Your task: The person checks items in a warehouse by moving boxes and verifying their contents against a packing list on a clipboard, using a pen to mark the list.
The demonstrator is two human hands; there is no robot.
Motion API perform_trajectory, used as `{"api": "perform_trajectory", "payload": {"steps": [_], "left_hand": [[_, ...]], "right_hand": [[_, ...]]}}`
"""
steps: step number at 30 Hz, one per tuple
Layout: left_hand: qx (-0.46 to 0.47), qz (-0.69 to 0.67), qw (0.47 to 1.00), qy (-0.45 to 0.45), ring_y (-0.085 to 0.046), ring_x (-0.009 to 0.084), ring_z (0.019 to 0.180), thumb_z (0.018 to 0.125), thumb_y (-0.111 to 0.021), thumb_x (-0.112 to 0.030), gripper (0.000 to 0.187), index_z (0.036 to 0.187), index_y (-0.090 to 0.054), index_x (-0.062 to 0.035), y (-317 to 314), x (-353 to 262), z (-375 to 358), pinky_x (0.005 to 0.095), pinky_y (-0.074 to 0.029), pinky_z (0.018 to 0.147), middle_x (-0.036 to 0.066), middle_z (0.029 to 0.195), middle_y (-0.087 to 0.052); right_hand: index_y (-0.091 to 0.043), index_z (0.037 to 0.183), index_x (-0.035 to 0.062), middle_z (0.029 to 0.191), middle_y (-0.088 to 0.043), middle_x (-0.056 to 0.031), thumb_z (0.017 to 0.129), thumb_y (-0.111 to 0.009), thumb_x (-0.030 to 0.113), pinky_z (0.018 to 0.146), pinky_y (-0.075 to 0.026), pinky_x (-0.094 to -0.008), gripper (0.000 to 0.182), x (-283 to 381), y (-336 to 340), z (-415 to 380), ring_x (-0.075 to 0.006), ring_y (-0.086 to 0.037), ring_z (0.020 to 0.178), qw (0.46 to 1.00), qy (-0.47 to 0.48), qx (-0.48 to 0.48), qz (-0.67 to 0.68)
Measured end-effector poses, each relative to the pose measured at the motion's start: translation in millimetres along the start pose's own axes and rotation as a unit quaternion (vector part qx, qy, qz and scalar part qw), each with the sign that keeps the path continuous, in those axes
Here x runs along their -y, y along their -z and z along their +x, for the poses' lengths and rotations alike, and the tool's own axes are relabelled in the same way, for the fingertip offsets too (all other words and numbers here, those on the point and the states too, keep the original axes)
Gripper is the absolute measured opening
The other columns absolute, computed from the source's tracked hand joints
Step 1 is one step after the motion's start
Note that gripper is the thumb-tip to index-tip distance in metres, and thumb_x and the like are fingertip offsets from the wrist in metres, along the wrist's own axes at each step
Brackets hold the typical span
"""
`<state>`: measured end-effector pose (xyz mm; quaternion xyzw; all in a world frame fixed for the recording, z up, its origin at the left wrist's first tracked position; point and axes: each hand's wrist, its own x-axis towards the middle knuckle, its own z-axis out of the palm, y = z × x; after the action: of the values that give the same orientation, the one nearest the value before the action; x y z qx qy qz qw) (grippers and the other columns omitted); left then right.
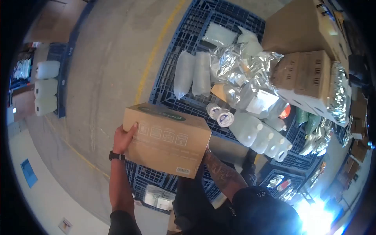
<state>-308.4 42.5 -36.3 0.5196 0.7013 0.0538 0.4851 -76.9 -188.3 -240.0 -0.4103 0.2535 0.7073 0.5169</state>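
Observation:
A closed brown cardboard box (166, 141) with a green oval print on its top is held up in front of my body, tilted. My left hand (124, 139) grips its left end, the thumb on the printed side. At the box's lower right corner, my right hand (207, 150) is mostly hidden behind the cardboard, with its fingers out of sight. Beyond the box lies a blue plastic pallet (164, 70) with two clear cushion-like bags (184, 74), silver foil bags (231, 62), two round white-lidded containers (225, 118) and several translucent jugs (246, 129).
Stacked cartons (313, 74) stand on the right side of the pallet. White jugs (46, 88) sit on another pallet at the far left. A yellow line (156, 49) crosses the floor. Wrapped white packs (158, 197) lie near my legs.

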Motion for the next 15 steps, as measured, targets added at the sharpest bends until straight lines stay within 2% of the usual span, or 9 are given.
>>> {"api": "perform_trajectory", "payload": {"steps": [3, 6, 7, 11, 12, 15], "left_hand": [[0.0, 0.083, 0.997, -0.008, -0.066, 0.0174, 0.089, 0.085, -0.068, -0.041, 0.05, 0.108, -0.065, 0.0033, -25, 12, 74, 0.0304, -0.051, 0.078, 0.015, 0.096, -0.071], [0.017, 0.08, 0.997, 0.006, -0.066, 0.0172, 0.09, 0.085, -0.068, -0.039, 0.049, 0.108, -0.065, 0.0035, -61, 39, 138, 0.0302, -0.05, 0.079, 0.014, 0.098, -0.071], [0.023, 0.029, 0.999, -0.021, -0.066, 0.0163, 0.089, 0.085, -0.068, -0.038, 0.047, 0.109, -0.065, 0.0034, -72, 44, 154, 0.0298, -0.05, 0.079, 0.013, 0.098, -0.071], [0.03, -0.062, 0.996, -0.056, -0.064, 0.0132, 0.088, 0.087, -0.068, -0.033, 0.042, 0.11, -0.065, 0.0035, -98, 55, 200, 0.0283, -0.049, 0.078, 0.01, 0.099, -0.07], [0.041, -0.061, 0.996, -0.046, -0.064, 0.0132, 0.088, 0.087, -0.068, -0.033, 0.042, 0.11, -0.065, 0.0035, -101, 54, 206, 0.0283, -0.049, 0.078, 0.01, 0.099, -0.07], [0.039, -0.056, 0.994, -0.082, -0.062, 0.0119, 0.086, 0.089, -0.066, -0.03, 0.04, 0.109, -0.064, 0.0045, -104, 29, 214, 0.0279, -0.049, 0.077, 0.009, 0.097, -0.07]], "right_hand": [[-0.042, 0.138, 0.0064, 0.134, -0.05, -0.0115, 0.095, -0.033, 0.061, 0.101, -0.041, -0.0369, 0.07, 1, 5, 70, -0.026, -0.05, 0.121, 0.999, 0.038, -0.018, 0.032], [-0.042, 0.138, 0.007, 0.134, -0.05, -0.0111, 0.095, -0.034, 0.061, 0.1, -0.042, -0.0382, 0.07, 9, 20, 120, -0.0259, -0.051, 0.12, 0.994, 0.084, -0.027, 0.058], [-0.042, 0.137, 0.0072, 0.134, -0.05, -0.011, 0.094, -0.035, 0.061, 0.1, -0.043, -0.0386, 0.07, 14, 25, 131, -0.0259, -0.051, 0.119, 0.993, 0.1, -0.03, 0.063], [-0.043, 0.137, 0.0079, 0.134, -0.051, -0.0104, 0.094, -0.037, 0.062, 0.098, -0.045, -0.0403, 0.069, 34, 38, 155, -0.0258, -0.052, 0.118, 0.984, 0.144, -0.022, 0.102], [-0.044, 0.135, 0.0082, 0.132, -0.052, -0.01, 0.094, -0.039, 0.061, 0.097, -0.046, -0.0396, 0.067, 39, 35, 149, -0.0253, -0.053, 0.116, 0.975, 0.142, 0.003, 0.171], [-0.044, 0.136, 0.009, 0.131, -0.052, -0.0093, 0.094, -0.042, 0.059, 0.095, -0.047, -0.0385, 0.066, 68, -2, 134, -0.0252, -0.054, 0.115, 0.973, 0.138, -0.079, 0.169]]}}
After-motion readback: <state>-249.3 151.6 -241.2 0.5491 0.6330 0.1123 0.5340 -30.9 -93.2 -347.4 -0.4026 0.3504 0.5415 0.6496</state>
